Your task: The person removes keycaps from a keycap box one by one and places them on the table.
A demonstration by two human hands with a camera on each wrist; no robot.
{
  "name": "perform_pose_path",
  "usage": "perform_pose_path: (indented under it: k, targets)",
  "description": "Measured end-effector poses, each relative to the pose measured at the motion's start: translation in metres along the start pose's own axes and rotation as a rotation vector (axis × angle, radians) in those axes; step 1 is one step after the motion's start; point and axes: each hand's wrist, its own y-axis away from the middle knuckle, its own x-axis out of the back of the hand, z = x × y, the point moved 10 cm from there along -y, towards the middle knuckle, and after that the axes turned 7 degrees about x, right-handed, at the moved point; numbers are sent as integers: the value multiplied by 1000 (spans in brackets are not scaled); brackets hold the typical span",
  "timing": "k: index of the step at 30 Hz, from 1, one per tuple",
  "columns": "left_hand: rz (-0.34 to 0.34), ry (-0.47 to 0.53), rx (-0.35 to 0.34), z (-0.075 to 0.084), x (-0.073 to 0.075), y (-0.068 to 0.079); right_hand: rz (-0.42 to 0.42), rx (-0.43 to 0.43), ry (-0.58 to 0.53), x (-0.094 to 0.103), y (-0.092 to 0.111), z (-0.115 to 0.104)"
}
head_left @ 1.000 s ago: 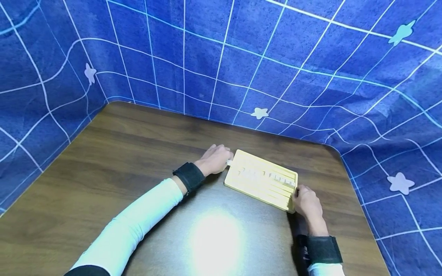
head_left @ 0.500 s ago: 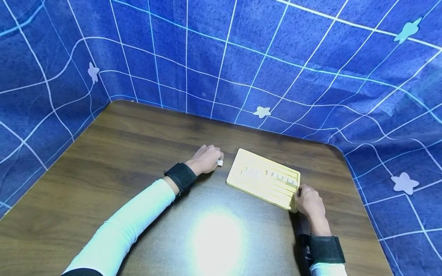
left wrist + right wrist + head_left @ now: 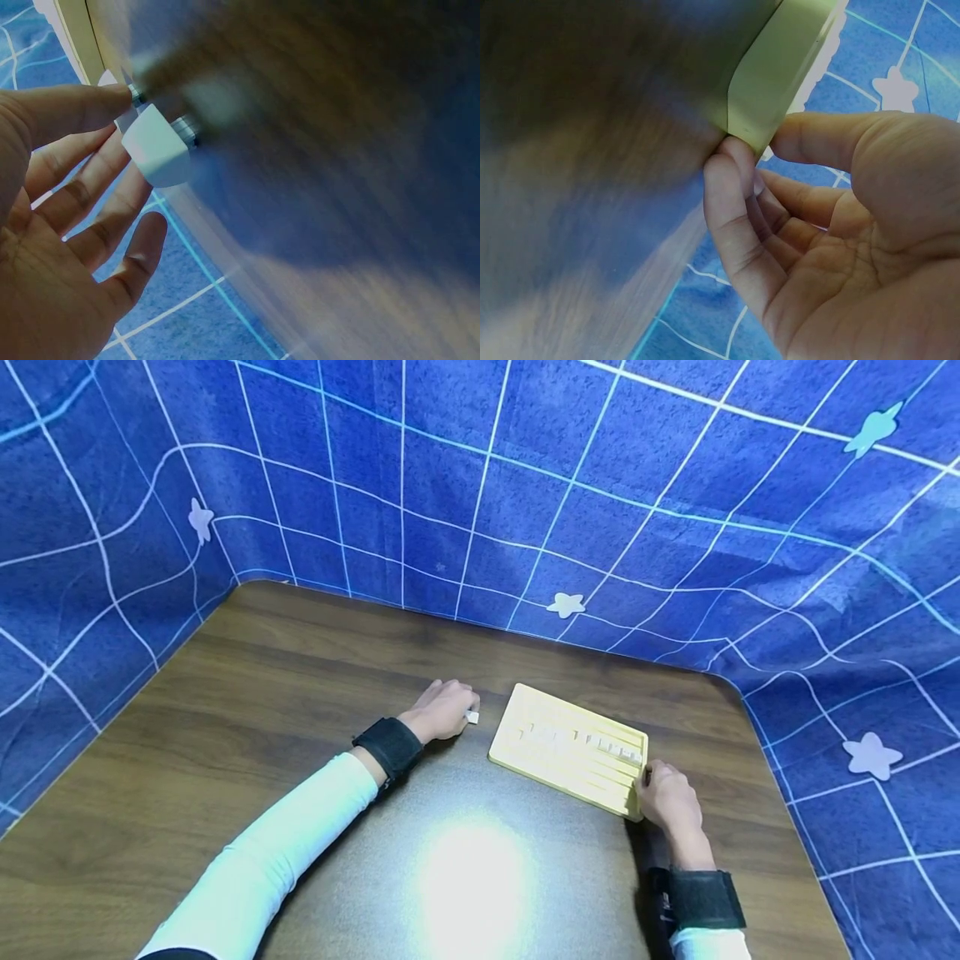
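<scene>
My left hand (image 3: 442, 708) pinches a small white piece (image 3: 472, 717) just left of a yellow tray (image 3: 543, 764). Up close in the left wrist view, the white piece (image 3: 157, 148) is blocky with short ridged metal stubs (image 3: 184, 130); my thumb (image 3: 82, 107) presses against it and the fingers lie behind. The tray rests on the table with slots in its top and a row of small white pieces (image 3: 613, 749) at the right. My right hand (image 3: 670, 800) grips the tray's right end, thumb and fingers around the corner in the right wrist view.
A brown wood-grain table (image 3: 315, 652) lies under everything, with a bright glare spot (image 3: 474, 893) in front. Blue cloth (image 3: 450, 485) with white lines and star shapes surrounds its back and sides.
My left hand has drawn left, away from the tray's left edge, taking the white piece with it. The right hand keeps its grip on the tray, which stays about where it was.
</scene>
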Motion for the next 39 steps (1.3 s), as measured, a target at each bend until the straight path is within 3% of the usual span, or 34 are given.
perform_pose_path:
  k: [10,27,39]
  targets:
    - [-22,7,5,3,1,1,1,-3,19,0,0,-3]
    - [-26,46,-104,58,-5,-20,-25,-42,2,-3,-1,2]
    - [-8,-65,-171,86,-17,-31,-22,-49,-15,-2,-2,2]
